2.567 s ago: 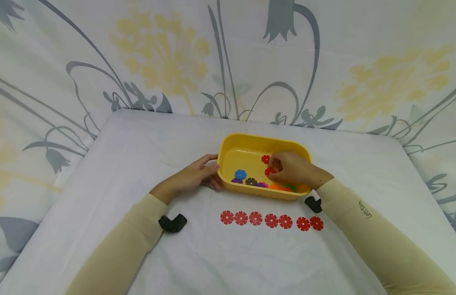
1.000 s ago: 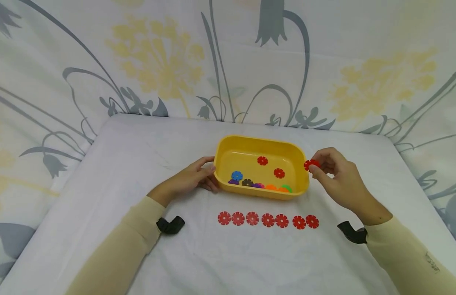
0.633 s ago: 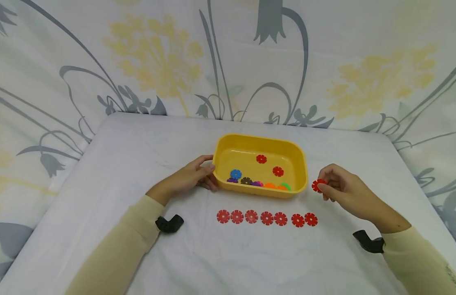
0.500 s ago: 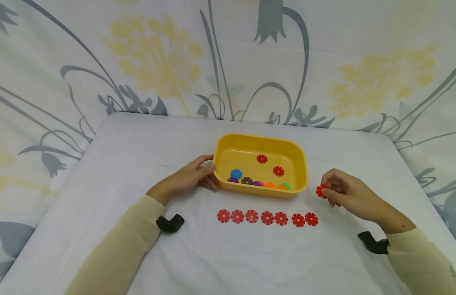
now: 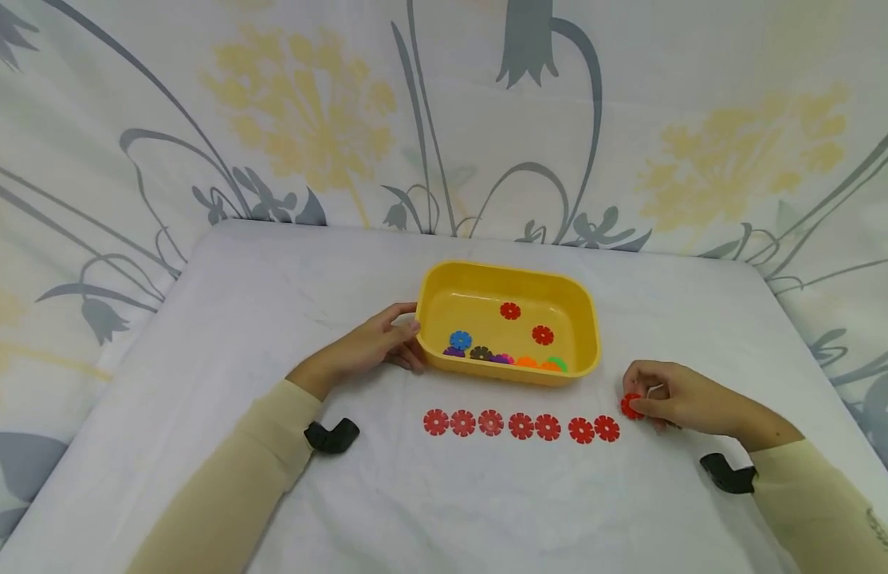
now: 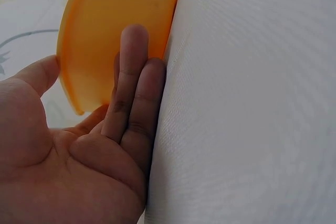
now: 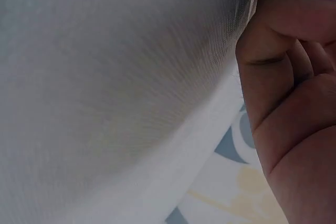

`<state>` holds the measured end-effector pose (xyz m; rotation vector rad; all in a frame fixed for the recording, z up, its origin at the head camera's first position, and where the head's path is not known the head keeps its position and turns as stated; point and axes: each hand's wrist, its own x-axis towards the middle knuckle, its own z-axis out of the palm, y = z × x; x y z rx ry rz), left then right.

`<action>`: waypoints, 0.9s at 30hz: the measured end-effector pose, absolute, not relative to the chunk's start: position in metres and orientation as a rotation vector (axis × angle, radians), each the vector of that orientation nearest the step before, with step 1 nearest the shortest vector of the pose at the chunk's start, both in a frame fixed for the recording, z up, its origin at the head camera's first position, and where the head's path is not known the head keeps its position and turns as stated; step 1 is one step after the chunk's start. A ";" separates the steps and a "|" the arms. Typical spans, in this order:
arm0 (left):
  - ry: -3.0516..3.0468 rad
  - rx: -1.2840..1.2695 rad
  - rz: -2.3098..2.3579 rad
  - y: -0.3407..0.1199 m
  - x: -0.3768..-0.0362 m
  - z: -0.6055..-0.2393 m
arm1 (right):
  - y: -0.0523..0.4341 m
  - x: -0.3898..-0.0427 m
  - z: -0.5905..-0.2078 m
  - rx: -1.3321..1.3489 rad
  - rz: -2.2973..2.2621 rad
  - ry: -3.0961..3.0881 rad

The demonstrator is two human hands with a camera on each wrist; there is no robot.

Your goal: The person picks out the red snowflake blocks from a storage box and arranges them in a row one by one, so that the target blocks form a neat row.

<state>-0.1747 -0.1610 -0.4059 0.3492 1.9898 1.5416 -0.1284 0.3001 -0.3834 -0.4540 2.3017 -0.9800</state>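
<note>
Right hand pinches a red disc low over the white sheet, just right of the row of seven red discs. Left hand, fingers straight, steadies the yellow tray; two red discs remain inside among other colours.

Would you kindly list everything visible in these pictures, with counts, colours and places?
yellow tub: one, yellow, middle of the white sheet.
loose discs in the tub: two red on the floor, one blue, others dark, purple, orange and green along the near wall; exact count unclear.
row of red discs: seven, red, flat in a line in front of the tub.
held red disc: one, red, at the row's right end.
white sheet: one, white, under everything.
floral cloth: white with yellow and grey flowers, behind.
left hand: rests against the tub's left end.
right hand: fingers pinch the held red disc.
</note>
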 end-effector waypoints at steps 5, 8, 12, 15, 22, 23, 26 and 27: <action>2.005 0.341 1.539 -0.162 -0.175 -0.406 | 0.299 -0.127 -0.385 -0.492 -0.944 2.296; 2.005 0.327 1.529 -0.162 -0.175 -0.406 | 0.297 -0.125 -0.385 -0.499 -0.887 2.317; 2.014 0.295 1.516 -0.162 -0.174 -0.406 | 0.295 -0.124 -0.385 -0.487 -0.802 2.365; 2.022 0.293 1.521 -0.162 -0.173 -0.406 | 0.295 -0.123 -0.386 -0.495 -0.788 2.386; 2.003 0.300 1.529 -0.161 -0.173 -0.408 | 0.296 -0.120 -0.388 -0.486 -0.807 2.379; 2.001 0.303 1.529 -0.161 -0.173 -0.408 | 0.296 -0.121 -0.388 -0.486 -0.799 2.387; 2.002 0.320 1.534 -0.161 -0.173 -0.408 | 0.296 -0.121 -0.387 -0.492 -0.769 2.413; 2.002 0.325 1.538 -0.161 -0.173 -0.408 | 0.296 -0.122 -0.387 -0.489 -0.766 2.419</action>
